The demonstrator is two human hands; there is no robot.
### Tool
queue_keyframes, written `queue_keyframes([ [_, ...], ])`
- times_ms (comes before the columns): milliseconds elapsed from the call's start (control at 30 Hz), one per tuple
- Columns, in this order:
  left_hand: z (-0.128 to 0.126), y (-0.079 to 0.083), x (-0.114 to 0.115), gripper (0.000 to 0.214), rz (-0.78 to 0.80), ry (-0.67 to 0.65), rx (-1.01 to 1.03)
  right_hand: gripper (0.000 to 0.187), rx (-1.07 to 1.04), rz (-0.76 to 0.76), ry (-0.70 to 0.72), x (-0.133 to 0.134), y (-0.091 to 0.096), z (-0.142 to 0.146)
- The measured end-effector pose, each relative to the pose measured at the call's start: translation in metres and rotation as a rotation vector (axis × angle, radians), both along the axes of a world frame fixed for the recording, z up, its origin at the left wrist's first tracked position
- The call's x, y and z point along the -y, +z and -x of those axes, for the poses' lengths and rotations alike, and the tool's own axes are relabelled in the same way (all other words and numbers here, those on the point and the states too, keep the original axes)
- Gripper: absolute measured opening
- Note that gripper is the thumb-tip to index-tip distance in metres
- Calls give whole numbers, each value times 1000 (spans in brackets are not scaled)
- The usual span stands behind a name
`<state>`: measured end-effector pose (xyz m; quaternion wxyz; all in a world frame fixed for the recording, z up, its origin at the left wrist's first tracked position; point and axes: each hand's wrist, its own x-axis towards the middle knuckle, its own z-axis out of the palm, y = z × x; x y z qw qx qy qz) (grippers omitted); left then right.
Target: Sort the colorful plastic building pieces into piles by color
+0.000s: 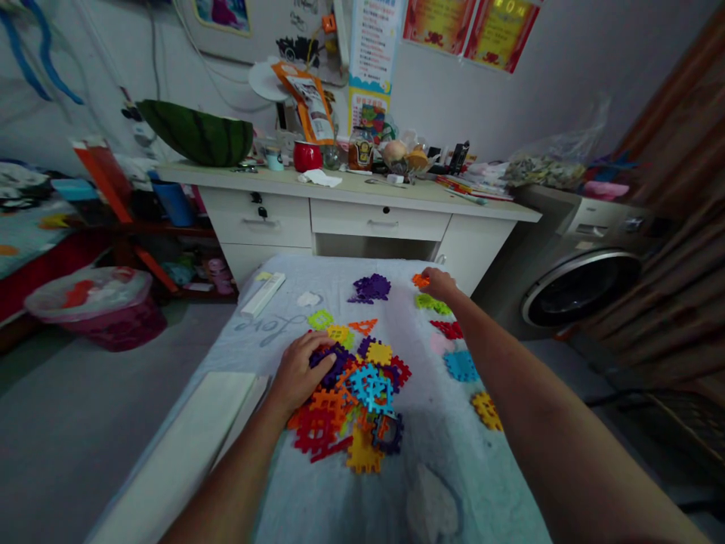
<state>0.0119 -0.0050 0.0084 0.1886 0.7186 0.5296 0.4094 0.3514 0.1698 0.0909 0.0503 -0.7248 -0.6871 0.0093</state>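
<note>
My right hand (439,284) reaches to the far right of the cloth, fingers closed on an orange interlocking plastic piece (420,280). Just below it lie lime-green pieces (433,304), then red pieces (447,329), a blue stack (461,366) and a yellow stack (487,410). My left hand (303,370) rests on the left side of a mixed heap, thumb and fingers apart, touching a dark purple piece (338,364). In the heap are light-blue pieces (371,387), red pieces (314,432) and a yellow piece (364,453). A purple pile (372,288) sits at the far middle.
A pale cloth (436,423) covers the table. White boards (186,431) lie along its left side, with a white bar (263,295) farther up. Beyond stands a white desk (379,219) bearing a cut watermelon (198,136) and clutter. A washing machine (572,257) is at right.
</note>
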Motion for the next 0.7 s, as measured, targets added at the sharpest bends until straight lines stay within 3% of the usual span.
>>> queue_keyframes([
  [333, 1, -1, 1, 29, 49, 8, 12, 33, -5, 37, -11, -42, -30, 11],
  [533, 1, -2, 1, 29, 58, 24, 19, 42, -33, -20, -19, -52, -35, 6],
  [700, 2, -3, 1, 28, 31, 17, 13, 46, -152, -147, 8, -42, -29, 7],
])
